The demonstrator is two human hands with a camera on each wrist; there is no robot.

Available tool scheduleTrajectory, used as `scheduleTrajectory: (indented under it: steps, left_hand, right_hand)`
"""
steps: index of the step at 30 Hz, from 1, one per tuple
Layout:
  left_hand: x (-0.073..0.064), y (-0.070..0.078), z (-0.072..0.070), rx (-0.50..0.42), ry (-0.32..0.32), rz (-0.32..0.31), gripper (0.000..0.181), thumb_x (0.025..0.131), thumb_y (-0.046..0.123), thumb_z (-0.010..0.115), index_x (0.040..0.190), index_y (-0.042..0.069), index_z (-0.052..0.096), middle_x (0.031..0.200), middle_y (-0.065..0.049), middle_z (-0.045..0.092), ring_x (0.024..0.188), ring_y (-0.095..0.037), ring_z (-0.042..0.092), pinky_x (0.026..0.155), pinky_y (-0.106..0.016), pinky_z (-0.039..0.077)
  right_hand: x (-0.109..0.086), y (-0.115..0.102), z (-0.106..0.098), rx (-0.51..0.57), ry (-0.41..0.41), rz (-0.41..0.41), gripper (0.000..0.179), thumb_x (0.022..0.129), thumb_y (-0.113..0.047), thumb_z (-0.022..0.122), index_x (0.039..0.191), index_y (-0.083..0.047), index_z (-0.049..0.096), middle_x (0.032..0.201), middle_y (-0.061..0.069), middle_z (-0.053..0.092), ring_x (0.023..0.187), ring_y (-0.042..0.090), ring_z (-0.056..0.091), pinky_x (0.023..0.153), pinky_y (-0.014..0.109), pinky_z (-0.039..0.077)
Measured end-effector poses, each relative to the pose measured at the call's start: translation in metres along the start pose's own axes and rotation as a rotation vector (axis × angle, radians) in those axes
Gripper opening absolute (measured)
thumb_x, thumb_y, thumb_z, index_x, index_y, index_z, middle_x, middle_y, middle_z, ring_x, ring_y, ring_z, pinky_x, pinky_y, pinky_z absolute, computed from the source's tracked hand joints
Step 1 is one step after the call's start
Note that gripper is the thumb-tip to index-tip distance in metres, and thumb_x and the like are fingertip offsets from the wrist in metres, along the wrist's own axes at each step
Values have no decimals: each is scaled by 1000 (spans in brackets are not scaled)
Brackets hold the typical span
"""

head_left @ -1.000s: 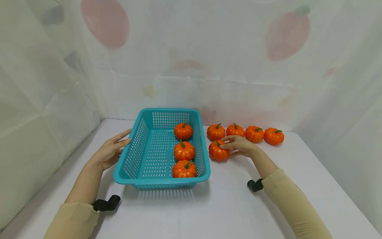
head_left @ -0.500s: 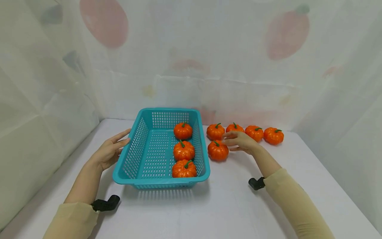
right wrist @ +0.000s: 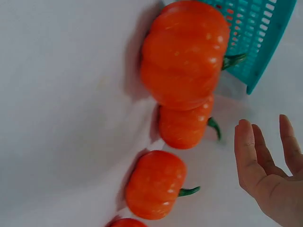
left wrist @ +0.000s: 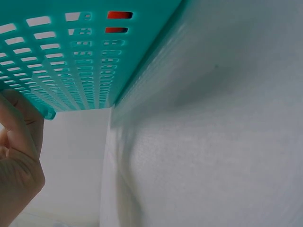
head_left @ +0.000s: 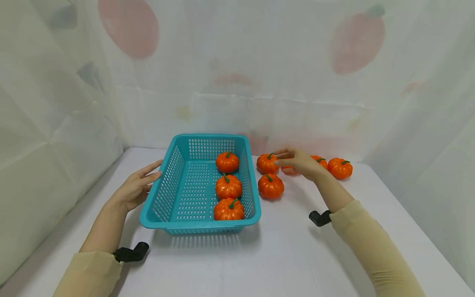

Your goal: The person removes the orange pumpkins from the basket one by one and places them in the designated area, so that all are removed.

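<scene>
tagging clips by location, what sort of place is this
Probably a staged recording booth, not a home: a bare white table, white sheeting hung all round, and only toy pumpkins and a teal basket.

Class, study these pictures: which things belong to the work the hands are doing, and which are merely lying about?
In the work:
- teal plastic mesh basket, steadied by the left hand
- three orange toy pumpkins inside the basket
- five orange toy pumpkins on the table, the right hand open over them

Lying about:
- white table
- translucent printed curtain
</scene>
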State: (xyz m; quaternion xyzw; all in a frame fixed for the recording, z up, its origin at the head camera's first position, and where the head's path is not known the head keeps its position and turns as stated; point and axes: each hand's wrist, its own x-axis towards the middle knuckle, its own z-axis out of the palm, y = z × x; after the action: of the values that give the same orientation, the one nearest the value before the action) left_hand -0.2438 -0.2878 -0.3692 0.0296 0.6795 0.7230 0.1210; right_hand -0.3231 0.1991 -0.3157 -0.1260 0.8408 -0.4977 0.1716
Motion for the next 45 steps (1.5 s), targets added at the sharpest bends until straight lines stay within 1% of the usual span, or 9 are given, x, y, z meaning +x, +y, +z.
scheduleTrajectory:
  steps: [5, 9, 15, 22, 26, 30, 35, 40, 45]
  left_hand:
    - [0, 0, -1, 18, 6, 1, 71, 103, 26, 53, 160, 19, 12, 100, 13, 71, 77, -5, 70, 65, -22, 58]
    - [1, 0, 0, 25, 7, -6, 70, 103, 27, 53, 160, 20, 13, 100, 13, 71, 78, -5, 70, 67, -23, 59]
    - [0, 0, 0, 19, -2, -6, 70, 103, 28, 53, 160, 20, 13, 100, 13, 71, 79, -5, 71, 68, -23, 59]
    - [-1, 1, -1, 14, -4, -8, 71, 103, 27, 53, 160, 20, 12, 101, 13, 71, 79, -5, 70, 68, -23, 59]
    - [-1, 1, 0, 7, -3, -7, 71, 103, 26, 53, 160, 19, 11, 100, 12, 71, 78, -6, 71, 67, -23, 59]
    - [-1, 1, 1, 12, 3, -2, 72, 103, 27, 54, 160, 19, 12, 99, 12, 72, 79, -7, 72, 68, -23, 60]
    - [-2, 1, 1, 14, 13, -4, 71, 102, 28, 54, 160, 20, 14, 99, 12, 71, 79, -6, 72, 68, -23, 59]
    - [-2, 1, 1, 12, 9, -4, 70, 103, 28, 53, 160, 19, 13, 99, 12, 72, 79, -7, 72, 68, -24, 60]
    - [-1, 1, 1, 3, 10, -5, 71, 103, 27, 53, 160, 19, 13, 98, 12, 72, 78, -7, 72, 67, -24, 60]
  right_hand:
    - [-3, -19, 9, -55, -17, -78, 53, 93, -27, 68, 140, -12, 50, 148, 16, 48, 130, 39, 54, 105, 47, 51]
    - [-8, -35, 20, -93, -31, -124, 49, 92, -24, 69, 137, -16, 53, 144, 12, 53, 128, 34, 54, 103, 46, 52]
    - [-15, -55, 37, -93, -109, -206, 51, 91, -25, 71, 138, -15, 54, 142, 10, 56, 128, 32, 56, 102, 46, 53]
    - [-16, -68, 57, -81, -256, -254, 43, 90, -24, 73, 130, -20, 59, 139, 4, 57, 130, 29, 55, 102, 42, 53]
    - [-13, -70, 68, -114, -348, -290, 44, 89, -23, 73, 131, -19, 59, 137, 3, 58, 128, 30, 58, 100, 41, 55]
    - [-8, -72, 79, -170, -436, -324, 48, 87, -25, 76, 132, -22, 58, 140, 4, 56, 131, 33, 54, 102, 40, 53]
    - [0, -76, 94, -224, -548, -328, 50, 86, -23, 77, 132, -26, 58, 145, 6, 54, 133, 32, 51, 101, 39, 53]
    - [4, -77, 108, -221, -684, -322, 53, 87, -13, 75, 136, -20, 56, 143, 3, 55, 134, 35, 51, 97, 35, 56]
    - [7, -75, 119, -271, -741, -306, 55, 87, -12, 74, 138, -20, 55, 143, 0, 55, 137, 34, 48, 99, 32, 55]
